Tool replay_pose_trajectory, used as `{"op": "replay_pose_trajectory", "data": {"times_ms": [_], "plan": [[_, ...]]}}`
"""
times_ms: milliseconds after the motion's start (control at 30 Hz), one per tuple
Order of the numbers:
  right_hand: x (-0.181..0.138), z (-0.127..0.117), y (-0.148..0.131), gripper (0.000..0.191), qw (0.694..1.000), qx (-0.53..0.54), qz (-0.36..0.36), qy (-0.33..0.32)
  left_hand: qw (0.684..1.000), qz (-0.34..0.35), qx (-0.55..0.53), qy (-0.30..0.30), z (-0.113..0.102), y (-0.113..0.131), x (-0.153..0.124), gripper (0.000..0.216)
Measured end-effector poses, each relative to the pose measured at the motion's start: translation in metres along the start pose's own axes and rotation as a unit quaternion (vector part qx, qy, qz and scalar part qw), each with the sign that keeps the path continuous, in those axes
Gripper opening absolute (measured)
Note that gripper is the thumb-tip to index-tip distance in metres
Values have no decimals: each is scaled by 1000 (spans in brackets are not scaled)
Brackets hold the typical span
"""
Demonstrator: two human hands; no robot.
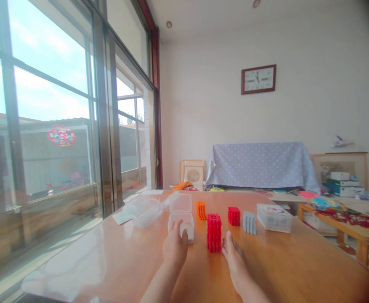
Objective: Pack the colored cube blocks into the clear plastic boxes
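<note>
A tall red lattice-like block stack (214, 233) stands upright on the table, between my two hands. My right hand (234, 256) is beside its right side, with thumb up and fingers stretched out; whether the fingertips touch the stack I cannot tell. My left hand (175, 244) hovers at the front of a small clear plastic box (188, 219) with a raised lid, thumb and fingers apart and nothing visible between them. Behind the tall stack are an orange block stack (200, 211), a shorter red block stack (234, 216) and a grey block stack (250, 223).
A closed clear box (274, 219) sits at the table's right rear. Toward the left rear lie a larger clear container (144, 212) and a pale flat sheet (122, 217). The wooden table (124, 261) runs alongside tall windows; a low wooden bench (338, 223) stands to the right.
</note>
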State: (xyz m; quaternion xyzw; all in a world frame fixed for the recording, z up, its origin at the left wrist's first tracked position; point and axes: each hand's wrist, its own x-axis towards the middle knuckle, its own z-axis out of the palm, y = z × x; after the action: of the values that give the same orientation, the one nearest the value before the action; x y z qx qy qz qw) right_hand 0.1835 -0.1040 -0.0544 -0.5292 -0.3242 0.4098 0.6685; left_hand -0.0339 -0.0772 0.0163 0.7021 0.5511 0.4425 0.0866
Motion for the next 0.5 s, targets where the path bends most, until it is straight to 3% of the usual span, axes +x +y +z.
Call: {"op": "replay_pose_trajectory", "data": {"times_ms": [133,267,500], "plan": [[2,-2,0,100,1000,28,-7,-2,996,34,71,-53,-3,-6,12,24],[1,-2,-1,94,999,38,-5,4,993,49,84,-67,-5,-3,16,20],[-3,-1,-4,90,999,32,-1,10,994,49,62,-81,-12,20,-4,21]]}}
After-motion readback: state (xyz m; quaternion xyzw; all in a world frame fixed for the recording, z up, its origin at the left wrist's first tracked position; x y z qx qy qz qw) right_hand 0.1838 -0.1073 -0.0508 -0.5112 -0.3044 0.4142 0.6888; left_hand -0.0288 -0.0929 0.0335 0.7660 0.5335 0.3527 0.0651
